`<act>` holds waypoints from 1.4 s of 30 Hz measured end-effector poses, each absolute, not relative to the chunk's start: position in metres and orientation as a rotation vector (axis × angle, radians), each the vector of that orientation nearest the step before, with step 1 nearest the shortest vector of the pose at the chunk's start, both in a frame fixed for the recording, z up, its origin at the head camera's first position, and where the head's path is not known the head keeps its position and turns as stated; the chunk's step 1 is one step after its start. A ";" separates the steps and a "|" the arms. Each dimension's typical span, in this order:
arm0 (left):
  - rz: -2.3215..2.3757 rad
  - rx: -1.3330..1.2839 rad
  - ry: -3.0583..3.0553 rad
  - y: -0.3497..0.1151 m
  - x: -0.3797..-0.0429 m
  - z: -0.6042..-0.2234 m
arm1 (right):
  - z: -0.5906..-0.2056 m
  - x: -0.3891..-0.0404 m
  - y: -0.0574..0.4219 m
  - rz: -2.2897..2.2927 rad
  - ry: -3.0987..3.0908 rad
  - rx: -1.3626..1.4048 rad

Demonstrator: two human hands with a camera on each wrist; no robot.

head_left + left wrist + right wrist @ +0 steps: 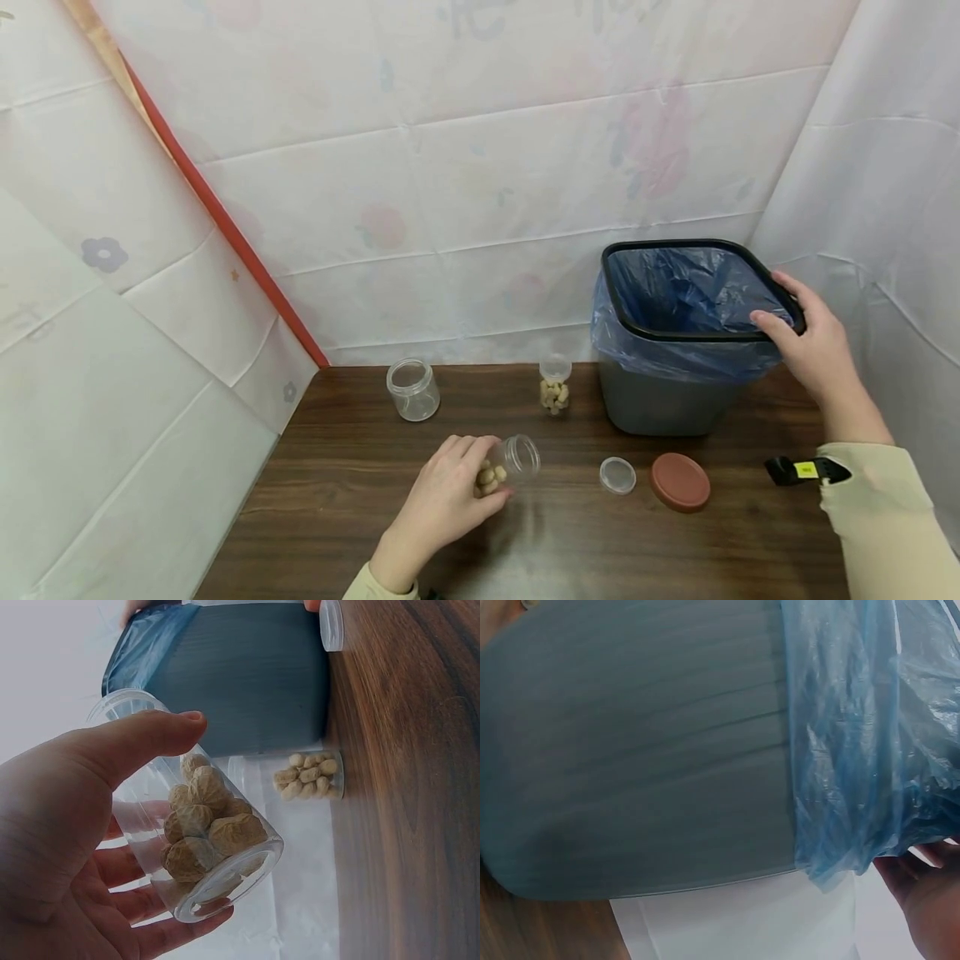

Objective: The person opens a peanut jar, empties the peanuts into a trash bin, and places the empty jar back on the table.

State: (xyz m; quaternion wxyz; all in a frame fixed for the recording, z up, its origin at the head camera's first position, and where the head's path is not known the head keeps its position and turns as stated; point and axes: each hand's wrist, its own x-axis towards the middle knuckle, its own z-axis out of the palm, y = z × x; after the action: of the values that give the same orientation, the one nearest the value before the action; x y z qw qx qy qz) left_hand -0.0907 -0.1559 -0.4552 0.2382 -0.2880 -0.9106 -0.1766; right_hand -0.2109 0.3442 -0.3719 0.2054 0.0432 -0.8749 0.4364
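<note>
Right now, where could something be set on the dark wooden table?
Bare: table at front left, bordered by the left hand and the empty clear plastic jar; also between that jar and the small clear jar of nuts. Crowded: right, with the grey plastic bin, round red lid and round clear lid.

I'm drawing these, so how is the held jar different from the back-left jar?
The held jar is tilted in the left hand; the back-left jar is upright on the table.
The held jar has nut-like pieces inside; the back-left jar looks empty.
Both are clear with no lid on.
</note>
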 end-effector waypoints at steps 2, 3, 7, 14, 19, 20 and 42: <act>-0.482 -0.787 -2.498 -0.156 -0.091 -0.456 | -0.373 -0.211 0.344 1.217 -2.432 0.110; -0.484 -0.786 -2.502 -0.156 -0.091 -0.456 | -0.374 -0.211 0.344 1.215 -2.427 0.107; -0.493 -0.787 -2.515 -0.156 -0.091 -0.457 | -0.376 -0.211 0.344 1.214 -2.399 0.106; -0.498 -0.777 -2.524 -0.159 -0.096 -0.461 | -0.380 -0.211 0.344 1.219 -2.339 0.094; -0.559 -0.727 -2.548 -0.162 -0.103 -0.451 | -0.383 -0.213 0.342 1.223 -2.314 0.094; -0.580 -0.712 -2.554 -0.162 -0.105 -0.447 | -0.383 -0.213 0.342 1.230 -2.312 0.092; -0.775 -0.657 -2.447 -0.128 -0.213 -0.323 | -0.385 -0.212 0.345 1.287 -2.292 0.083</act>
State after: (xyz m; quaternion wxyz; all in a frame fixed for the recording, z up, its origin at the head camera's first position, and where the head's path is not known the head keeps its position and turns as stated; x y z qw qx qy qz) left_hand -0.2129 -0.1283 -0.3227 0.2436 -0.2405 -0.8957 -0.2839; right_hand -0.2123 0.3446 -0.3855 0.2532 0.0304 -0.8432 0.4733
